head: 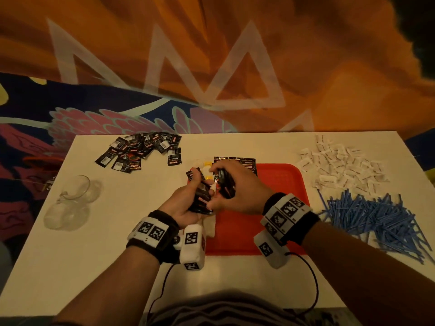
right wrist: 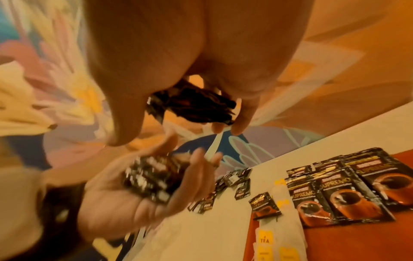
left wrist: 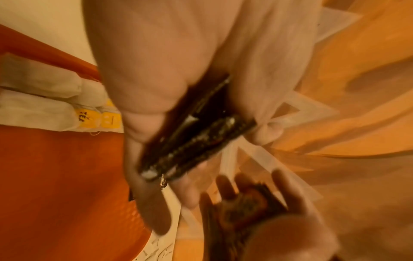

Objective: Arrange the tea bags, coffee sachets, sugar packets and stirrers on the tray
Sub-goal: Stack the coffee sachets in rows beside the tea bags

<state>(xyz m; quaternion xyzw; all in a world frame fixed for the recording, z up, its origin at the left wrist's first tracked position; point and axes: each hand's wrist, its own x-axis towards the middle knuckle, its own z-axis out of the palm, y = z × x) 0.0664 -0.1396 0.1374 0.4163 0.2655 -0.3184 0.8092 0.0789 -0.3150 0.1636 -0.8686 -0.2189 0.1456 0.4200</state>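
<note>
Glass cup (head: 70,203) lies on its side at the left of the white desk (head: 117,267), with loose coffee sachets (head: 141,150) heaped behind it. Nearer the middle, the left hand (head: 188,203) curls around a stack of sachets (head: 201,198), and the right hand (head: 237,187) pinches one sachet (head: 226,187) beside it above the red tray (head: 277,184). Tea bags (right wrist: 266,240) and a row of sachets (right wrist: 348,190) lie on the tray. Sugar packets (head: 341,165) and blue stirrers (head: 376,215) are piled at the right.
</note>
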